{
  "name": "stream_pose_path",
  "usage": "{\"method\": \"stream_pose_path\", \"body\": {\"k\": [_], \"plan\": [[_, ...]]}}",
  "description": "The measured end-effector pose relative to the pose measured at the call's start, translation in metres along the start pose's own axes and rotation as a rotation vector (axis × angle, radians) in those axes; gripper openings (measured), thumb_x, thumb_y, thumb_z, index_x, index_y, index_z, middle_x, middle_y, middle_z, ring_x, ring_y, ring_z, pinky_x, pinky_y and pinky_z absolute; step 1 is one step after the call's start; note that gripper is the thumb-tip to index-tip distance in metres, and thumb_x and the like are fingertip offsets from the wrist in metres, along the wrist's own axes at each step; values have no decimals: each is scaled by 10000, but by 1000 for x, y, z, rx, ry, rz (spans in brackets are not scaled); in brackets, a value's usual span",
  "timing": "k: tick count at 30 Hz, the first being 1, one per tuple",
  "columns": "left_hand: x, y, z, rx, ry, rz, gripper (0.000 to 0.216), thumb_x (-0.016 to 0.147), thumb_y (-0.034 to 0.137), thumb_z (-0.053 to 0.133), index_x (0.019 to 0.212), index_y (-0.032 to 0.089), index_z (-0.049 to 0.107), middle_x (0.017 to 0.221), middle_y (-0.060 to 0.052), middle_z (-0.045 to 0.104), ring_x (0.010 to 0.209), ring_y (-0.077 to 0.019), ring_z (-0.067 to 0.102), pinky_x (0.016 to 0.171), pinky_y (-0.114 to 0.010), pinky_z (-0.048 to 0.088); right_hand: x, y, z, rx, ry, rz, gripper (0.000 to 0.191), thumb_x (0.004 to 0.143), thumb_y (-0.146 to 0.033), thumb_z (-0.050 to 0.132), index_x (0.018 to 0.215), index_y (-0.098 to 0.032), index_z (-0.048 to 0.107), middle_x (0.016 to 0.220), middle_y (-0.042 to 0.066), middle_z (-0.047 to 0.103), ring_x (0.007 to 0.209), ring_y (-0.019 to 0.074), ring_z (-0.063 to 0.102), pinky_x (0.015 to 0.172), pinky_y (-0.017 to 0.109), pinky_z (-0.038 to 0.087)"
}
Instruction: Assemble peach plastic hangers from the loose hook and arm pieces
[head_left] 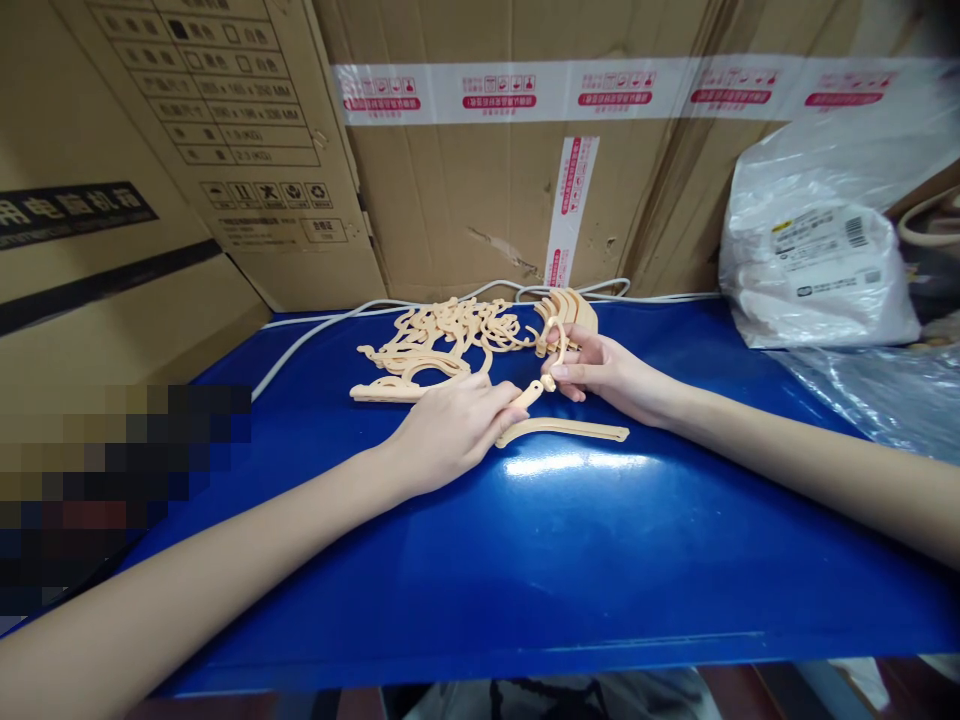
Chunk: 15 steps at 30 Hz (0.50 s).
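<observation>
My left hand [457, 425] is closed around a beige plastic hanger arm [531, 394]; its rounded end with a small hole points out past the fingertips. In my right hand [600, 368] is a beige plastic hanger hook [561, 350], pinched with its thick base [548, 383] close to that holed end. Whether the two parts touch I cannot tell. Just below the hands a loose curved hanger arm [570, 428] lies on the blue table. Behind my right fingers stands a stack of curved arms [574, 308], partly hidden.
A heap of beige hooks [457, 322] and several hanger pieces [390, 388] lie behind my left hand. A white cable [315, 338] runs along the back of the blue table [600, 570]. Cardboard boxes [465, 200] wall the back and left; a plastic-wrapped package [817, 270] sits at right.
</observation>
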<state>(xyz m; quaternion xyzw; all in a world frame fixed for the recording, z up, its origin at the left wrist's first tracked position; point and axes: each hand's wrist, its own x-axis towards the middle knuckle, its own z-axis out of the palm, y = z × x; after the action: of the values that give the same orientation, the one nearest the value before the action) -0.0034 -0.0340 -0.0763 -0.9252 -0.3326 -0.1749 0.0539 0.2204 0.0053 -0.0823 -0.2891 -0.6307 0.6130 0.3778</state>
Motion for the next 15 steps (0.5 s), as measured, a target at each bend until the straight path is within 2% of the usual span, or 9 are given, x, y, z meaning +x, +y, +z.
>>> {"method": "stream_pose_path", "body": {"k": [6, 12, 15], "plan": [[0, 0, 0, 4, 0, 14, 408, 1011, 334, 253, 966, 151, 616, 736, -23, 532, 679, -160, 491, 629, -270, 374, 1, 1, -2, -16, -59, 0, 380, 786, -237, 700, 1031, -216, 410, 716, -46, 598, 543, 68, 476, 514, 213, 335], [-2, 0, 0, 33, 17, 51, 457, 1013, 351, 220, 925, 145, 619, 729, -29, 533, 666, -158, 490, 615, -267, 371, 0, -2, -2, -55, -50, 46, 408, 760, -249, 719, 1052, -202, 438, 889, 1, 637, 599, 69, 535, 540, 220, 386], [-3, 0, 1, 61, 37, 67, 477, 1016, 357, 201, 909, 149, 617, 720, -26, 534, 655, -149, 489, 603, -256, 369, -1, -3, 0, -74, -54, 48, 407, 748, -240, 723, 1036, -209, 436, 873, -10, 635, 608, 73, 546, 540, 221, 388]]}}
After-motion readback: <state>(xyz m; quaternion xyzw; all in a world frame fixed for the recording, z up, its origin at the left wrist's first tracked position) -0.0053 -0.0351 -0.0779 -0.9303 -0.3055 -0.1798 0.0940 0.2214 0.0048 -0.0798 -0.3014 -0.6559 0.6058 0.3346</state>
